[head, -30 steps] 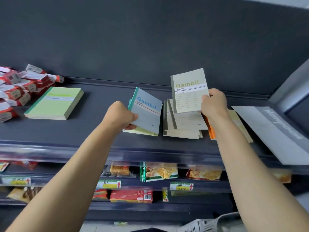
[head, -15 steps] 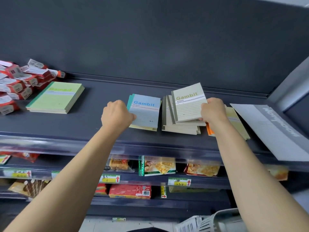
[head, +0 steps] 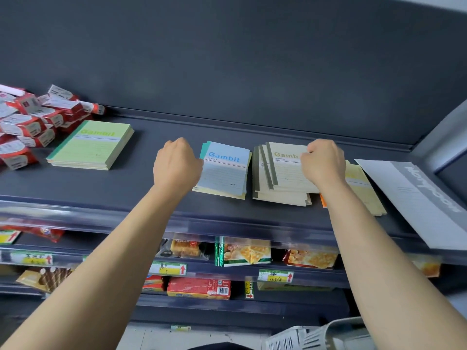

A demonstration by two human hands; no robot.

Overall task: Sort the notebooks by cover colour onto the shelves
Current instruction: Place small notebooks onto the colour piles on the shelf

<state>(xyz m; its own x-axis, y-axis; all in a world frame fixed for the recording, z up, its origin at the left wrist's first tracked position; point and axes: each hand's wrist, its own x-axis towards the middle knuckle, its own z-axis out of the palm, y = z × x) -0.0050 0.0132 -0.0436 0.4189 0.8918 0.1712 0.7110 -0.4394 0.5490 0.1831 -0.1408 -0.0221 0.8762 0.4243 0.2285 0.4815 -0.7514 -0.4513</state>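
Notebooks: green paper stack (head: 91,145), blue stack (head: 225,170) and beige stack (head: 280,183) look sorted along the dark shelf (head: 75,190); yellow-orange pile (head: 361,188) at its right end is left. Left hand (head: 177,165) and right hand (head: 324,162) are curled, grip unclear.

I see the left forearm (head: 101,261) and left hand (head: 177,165) bare. The right forearm (head: 379,261) and right hand (head: 324,164) are bare too.

Blue notebook (head: 225,170), a second ago raised and tilted in the left hand (head: 177,165), now lies flat on the pale yellow notebook (head: 219,195). Left hand has dropped to its left edge, fingers curled, grip hidden. Beige notebook (head: 288,170), earlier held upright above the beige stack (head: 278,198), now lies on top of it. Right hand (head: 324,162) has come down over its right side.
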